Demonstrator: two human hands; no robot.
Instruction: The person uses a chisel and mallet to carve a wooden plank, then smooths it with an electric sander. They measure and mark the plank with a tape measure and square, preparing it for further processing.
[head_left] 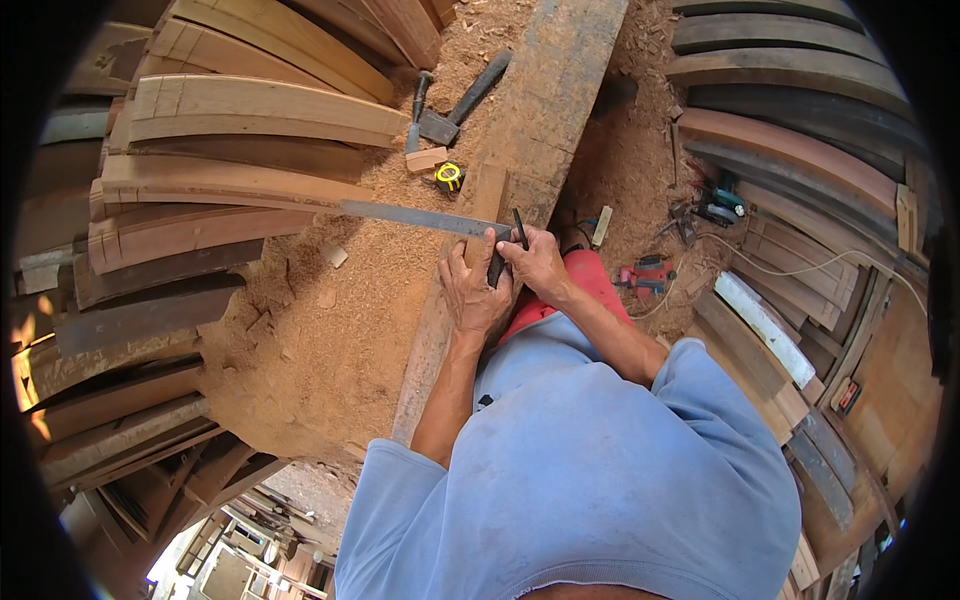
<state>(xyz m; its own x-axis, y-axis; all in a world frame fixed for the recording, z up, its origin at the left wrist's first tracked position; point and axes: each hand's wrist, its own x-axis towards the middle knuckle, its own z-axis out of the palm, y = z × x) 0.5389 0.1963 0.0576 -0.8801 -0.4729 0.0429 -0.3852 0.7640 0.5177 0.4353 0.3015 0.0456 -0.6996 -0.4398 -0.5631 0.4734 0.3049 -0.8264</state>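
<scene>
A try square with a long metal blade [415, 217] lies across a narrow strip of wood [489, 192] on the plank bench. My left hand [472, 290] is closed around its dark stock, so the blade points left. Close beside it, my right hand [540, 268] grips a dark pencil [519, 228], held nearly upright by the corner of the square. The pencil's lower end is hidden by my fingers. Farther off, a yellow and black tape measure [449, 178] rests near a small wood block [427, 159].
A hammer [470, 102] and a chisel [417, 112] lie in the sawdust beside the plank bench [550, 90]. Curved boards [260, 110] are stacked on the left, more boards [790, 60] on the right. A red power tool [647, 275] and a cord [800, 265] lie right of me.
</scene>
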